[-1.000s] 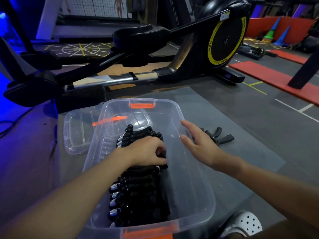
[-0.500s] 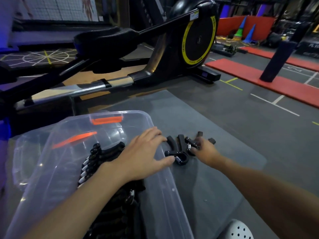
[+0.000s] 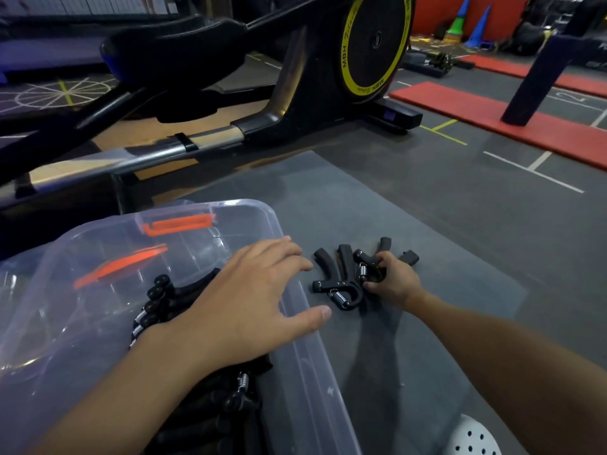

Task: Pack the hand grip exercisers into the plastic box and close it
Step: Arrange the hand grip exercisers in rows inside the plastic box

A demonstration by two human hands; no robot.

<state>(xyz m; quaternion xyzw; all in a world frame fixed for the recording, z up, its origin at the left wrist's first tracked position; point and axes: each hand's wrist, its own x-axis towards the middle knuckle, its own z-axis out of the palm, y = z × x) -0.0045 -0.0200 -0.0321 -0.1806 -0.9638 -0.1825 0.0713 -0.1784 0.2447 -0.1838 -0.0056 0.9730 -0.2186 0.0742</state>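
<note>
Box [image 3: 305, 366] at the left, loose exercisers [image 3: 335, 285] beside it, one hand at each.

The clear box sits at the mat's [image 3: 443, 224] left edge, open, with packed exercisers [image 3: 184, 290] in a row inside. The left hand [image 3: 249, 300] lies over the box's right rim, fingers straight and spread, holding nothing. Just right of the box, the loose exercisers lie on the mat in a small heap. The right hand [image 3: 392, 282] has its fingers curled round the heap's right side.

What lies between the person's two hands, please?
In the head view, one loose hand grip exerciser lies on the grey mat between the left hand and the right hand, which grips a second exerciser.
</note>
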